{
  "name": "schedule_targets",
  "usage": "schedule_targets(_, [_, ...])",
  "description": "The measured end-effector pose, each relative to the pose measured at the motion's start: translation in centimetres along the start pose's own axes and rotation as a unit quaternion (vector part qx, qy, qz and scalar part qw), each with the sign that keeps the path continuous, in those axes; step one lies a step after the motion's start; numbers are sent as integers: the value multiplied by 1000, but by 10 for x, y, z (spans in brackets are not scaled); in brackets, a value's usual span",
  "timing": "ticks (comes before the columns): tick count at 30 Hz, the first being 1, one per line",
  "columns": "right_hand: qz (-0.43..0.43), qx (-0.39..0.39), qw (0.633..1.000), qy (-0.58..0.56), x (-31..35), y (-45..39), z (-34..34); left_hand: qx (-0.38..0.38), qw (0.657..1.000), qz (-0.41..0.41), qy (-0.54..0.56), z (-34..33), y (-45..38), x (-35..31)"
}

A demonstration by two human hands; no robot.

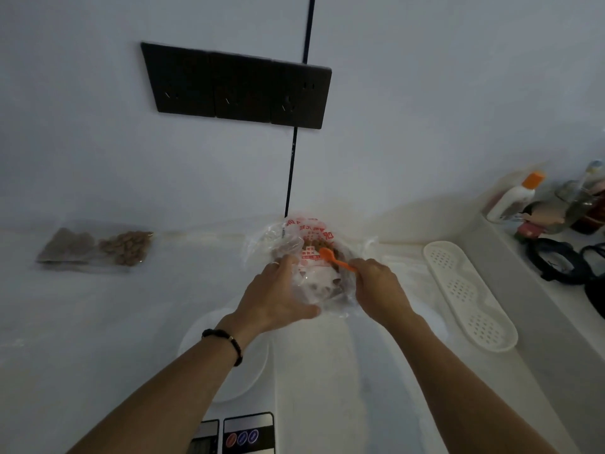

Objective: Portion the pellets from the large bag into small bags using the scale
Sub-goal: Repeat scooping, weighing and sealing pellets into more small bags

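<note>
**Pellet portioning: scooping stage, two portions already filled**

Right hand (376,286): gripping the handle of an orange spoon (334,258), fingers curled round it; the spoon bowl is dipping into the mouth of the large bag (307,253).

Left hand (278,296): fingers spread and lightly curved over the clear plastic, steadying and holding open the bag; whether it is also pinching a separate small bag cannot be told, as the plastic layers are blurring together.

Large bag: clear with red print, standing against the wall at the back of the white counter (98,322), brown pellets (312,249) showing inside. A good quantity appears to be remaining.

Scale (248,430): lying at the near edge, its white round platform (229,362) under the left forearm; nothing appears to be sitting on it.

Filled small bags (98,247): two, lying flat side by side, well apart to the left.

Progress, as judged: early to middle; more scooping, weighing and closing are remaining.

Also present: white perforated tray (471,296) at right, bottles (517,198) on a ledge, dark wall sockets (239,86).
</note>
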State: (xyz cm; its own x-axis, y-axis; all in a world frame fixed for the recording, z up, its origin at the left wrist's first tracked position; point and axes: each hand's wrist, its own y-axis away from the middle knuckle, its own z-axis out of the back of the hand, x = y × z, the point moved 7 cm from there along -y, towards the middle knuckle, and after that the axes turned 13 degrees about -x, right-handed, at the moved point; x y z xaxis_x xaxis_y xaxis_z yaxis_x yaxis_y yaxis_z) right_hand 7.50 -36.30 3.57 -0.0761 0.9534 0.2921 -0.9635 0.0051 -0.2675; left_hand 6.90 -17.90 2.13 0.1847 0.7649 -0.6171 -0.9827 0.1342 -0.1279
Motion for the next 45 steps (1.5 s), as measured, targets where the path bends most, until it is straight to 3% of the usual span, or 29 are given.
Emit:
schedule_targets(4, [49, 9, 993, 110, 4, -18, -17, 0, 1000, -3, 4, -6, -2, 2])
schedule_targets(9, [19, 39, 981, 191, -23, -23, -11, 6, 1000, -8, -4, -7, -4, 7])
schedule_targets(16, [-63, 66, 996, 9, -36, -23, -8, 13, 1000, -19, -16, -3, -3, 2])
schedule_targets(22, [-163, 80, 975, -128, -44, -10, -13, 29, 999, -14, -13, -1, 2, 8])
schedule_targets(27, [-104, 31, 986, -130, -22, -6, -14, 38, 999, -16, -35, 5, 5, 16])
schedule_targets(30, [-119, 56, 981, -141, -16, -4, -20, 39, 998, -18, -37, 10, 7, 19])
schedule_targets(33, [-181, 111, 957, -196, -17, 8, -29, 36, 999, -14, -32, 13, 9, 22])
schedule_targets(37, [-266, 161, 892, -328, -12, 25, -41, 34, 999, -9, -28, 13, 10, 25])
schedule_targets(42, [-340, 142, 826, -427, -15, 32, -46, 28, 999, -9, -19, 15, 10, 25])
schedule_targets(45, [-371, 106, 809, -444, -21, 32, -41, 31, 999, -5, -11, 13, 9, 24])
